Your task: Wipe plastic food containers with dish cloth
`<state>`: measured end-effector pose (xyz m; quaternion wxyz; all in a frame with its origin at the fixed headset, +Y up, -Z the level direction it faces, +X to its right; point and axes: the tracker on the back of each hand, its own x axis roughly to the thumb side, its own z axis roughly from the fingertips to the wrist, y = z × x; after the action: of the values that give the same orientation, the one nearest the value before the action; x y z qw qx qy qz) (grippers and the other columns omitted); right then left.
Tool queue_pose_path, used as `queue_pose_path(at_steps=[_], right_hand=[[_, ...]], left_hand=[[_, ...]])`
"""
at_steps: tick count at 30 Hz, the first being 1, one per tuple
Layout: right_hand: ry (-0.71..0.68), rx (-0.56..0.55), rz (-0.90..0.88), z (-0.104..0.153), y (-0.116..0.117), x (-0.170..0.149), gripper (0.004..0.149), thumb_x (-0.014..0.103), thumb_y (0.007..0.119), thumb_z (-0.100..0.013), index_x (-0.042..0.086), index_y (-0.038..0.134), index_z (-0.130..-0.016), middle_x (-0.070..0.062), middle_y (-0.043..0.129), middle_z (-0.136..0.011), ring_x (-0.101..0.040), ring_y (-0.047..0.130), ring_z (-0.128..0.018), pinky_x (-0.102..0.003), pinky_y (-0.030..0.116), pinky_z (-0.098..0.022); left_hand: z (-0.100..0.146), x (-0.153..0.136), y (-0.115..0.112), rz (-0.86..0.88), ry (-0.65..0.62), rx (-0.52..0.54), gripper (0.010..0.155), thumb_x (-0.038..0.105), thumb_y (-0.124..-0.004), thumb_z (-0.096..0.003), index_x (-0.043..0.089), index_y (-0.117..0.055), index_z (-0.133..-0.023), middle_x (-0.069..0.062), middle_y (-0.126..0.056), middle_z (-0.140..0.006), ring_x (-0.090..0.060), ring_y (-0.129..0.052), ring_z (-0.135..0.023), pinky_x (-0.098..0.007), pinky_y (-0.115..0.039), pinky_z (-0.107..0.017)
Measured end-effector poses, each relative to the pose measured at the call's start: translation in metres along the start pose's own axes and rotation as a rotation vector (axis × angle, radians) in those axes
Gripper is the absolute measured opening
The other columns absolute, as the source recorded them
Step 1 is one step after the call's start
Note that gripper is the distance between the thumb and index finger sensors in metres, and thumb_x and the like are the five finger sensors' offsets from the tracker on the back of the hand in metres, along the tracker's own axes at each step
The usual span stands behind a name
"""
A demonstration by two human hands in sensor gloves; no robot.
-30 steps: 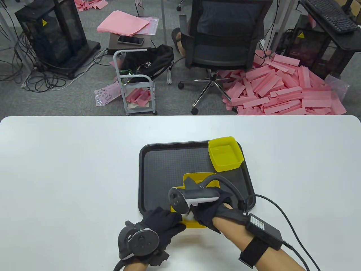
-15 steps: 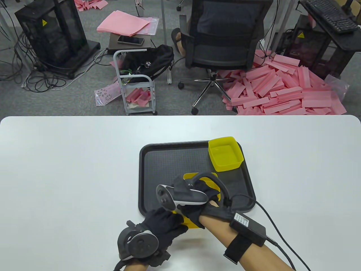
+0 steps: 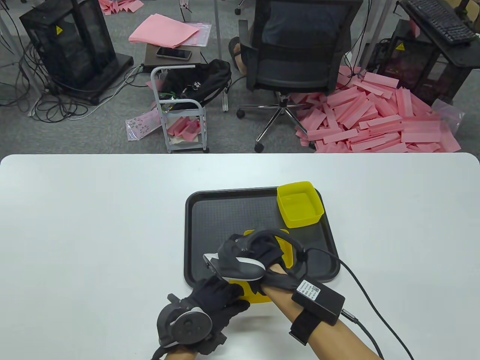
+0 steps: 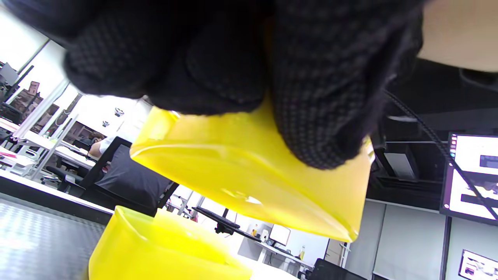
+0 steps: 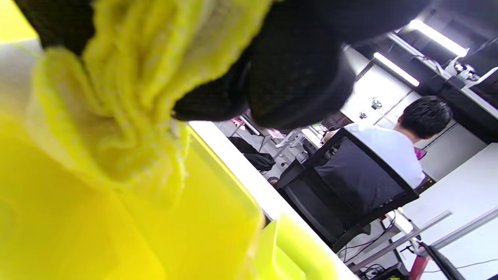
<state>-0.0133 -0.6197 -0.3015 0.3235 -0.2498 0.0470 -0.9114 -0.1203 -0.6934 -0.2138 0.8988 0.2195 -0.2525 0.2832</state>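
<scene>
Left hand (image 3: 215, 296) grips the near edge of a yellow container (image 3: 255, 294), fingers curled over its rim; the left wrist view shows the gloved fingertips (image 4: 319, 116) wrapped on the yellow wall (image 4: 249, 171), with the container tilted and lifted off the tray surface on that side. Right hand (image 3: 262, 258) is down inside the same container, fingers clenched around a bunched yellow cloth (image 5: 128, 116), which is pressed against the container's inner wall (image 5: 78, 233). Only slivers of the container show in the table view, at its far rim and its near edge, between and under the two hands.

The held container sits over the near half of a black tray (image 3: 210, 225), its near edge overhanging the tray's near rim. A second yellow container (image 3: 300, 204) stands upright in the tray's far right corner, well apart from the hands, its far edge poking past the tray rim. The tray lies on a white table (image 3: 93, 225), roughly centred, towards the near side.

Beyond the table's far edge: an office chair (image 3: 296, 63) with a person seated, and pink foam strips (image 3: 375, 120) piled on the floor to the right.
</scene>
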Motion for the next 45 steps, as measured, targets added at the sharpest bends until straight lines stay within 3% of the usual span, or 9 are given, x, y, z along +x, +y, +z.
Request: queue_pose_path(at_steps=[8,15,18,26,28,35,45], right_hand=[[-0.03,0.001,0.107,0.012,0.01,-0.01,0.045,0.049,0.09,-0.043,0.042,0.078,-0.086,0.003,0.097,-0.069,-0.027,0.098,-0.048,-0.036,0.088,-0.029],[-0.134,0.193,0.187,0.029,0.002,-0.001,0.042,0.037,0.093,-0.044,0.045,0.082,-0.084,0.009,0.086,-0.094,-0.031,0.089,-0.07,-0.042,0.084,-0.044],[-0.218,0.282,0.181,0.027,-0.001,0.002,0.041,0.034,0.093,-0.045,0.046,0.082,-0.083,0.012,0.085,-0.096,-0.029,0.089,-0.073,-0.039,0.085,-0.044],[-0.208,0.636,-0.17,0.014,0.017,-0.032,0.043,0.034,0.089,-0.049,0.039,0.076,-0.09,0.002,0.087,-0.095,-0.027,0.094,-0.064,-0.031,0.088,-0.033],[-0.204,0.704,-0.284,0.007,0.017,-0.016,0.045,0.035,0.086,-0.05,0.033,0.073,-0.094,0.0,0.089,-0.093,-0.025,0.097,-0.057,-0.028,0.088,-0.027],[-0.184,0.773,-0.701,0.0,0.03,-0.026,0.048,0.04,0.079,-0.053,0.021,0.07,-0.097,-0.004,0.094,-0.082,-0.02,0.1,-0.037,-0.023,0.087,-0.014],[-0.044,0.692,-1.144,0.001,0.051,-0.033,0.05,0.04,0.078,-0.054,0.016,0.069,-0.097,-0.007,0.095,-0.078,-0.019,0.1,-0.03,-0.022,0.086,-0.009]], left_hand=[[0.0,-0.007,0.003,-0.012,0.045,0.02,0.044,0.052,-0.1,-0.0298,0.026,-0.099,-0.065,-0.001,-0.104,-0.042,-0.025,-0.102,-0.04,-0.042,-0.088,-0.031],[-0.001,-0.002,0.002,-0.025,0.032,0.019,0.044,0.053,-0.099,-0.0305,0.027,-0.098,-0.066,0.0,-0.103,-0.043,-0.025,-0.103,-0.04,-0.042,-0.088,-0.031],[-0.001,-0.002,0.001,-0.034,0.046,0.02,0.044,0.053,-0.098,-0.0308,0.026,-0.098,-0.066,0.0,-0.103,-0.043,-0.024,-0.103,-0.04,-0.042,-0.088,-0.031],[0.0,-0.003,0.002,-0.009,0.048,0.019,0.044,0.054,-0.098,-0.0302,0.028,-0.098,-0.065,0.001,-0.103,-0.041,-0.024,-0.102,-0.038,-0.042,-0.088,-0.03],[0.0,-0.004,0.002,0.004,0.054,0.016,0.044,0.053,-0.099,-0.03,0.028,-0.098,-0.065,0.001,-0.103,-0.041,-0.024,-0.102,-0.038,-0.042,-0.088,-0.03],[0.001,-0.004,0.002,0.024,0.05,0.019,0.044,0.054,-0.098,-0.0301,0.027,-0.098,-0.065,0.001,-0.102,-0.04,-0.023,-0.102,-0.037,-0.042,-0.088,-0.03],[0.0,-0.005,0.0,0.007,0.046,-0.004,0.047,0.052,-0.099,-0.0309,0.02,-0.096,-0.065,-0.001,-0.1,-0.04,-0.025,-0.1,-0.037,-0.043,-0.086,-0.031]])
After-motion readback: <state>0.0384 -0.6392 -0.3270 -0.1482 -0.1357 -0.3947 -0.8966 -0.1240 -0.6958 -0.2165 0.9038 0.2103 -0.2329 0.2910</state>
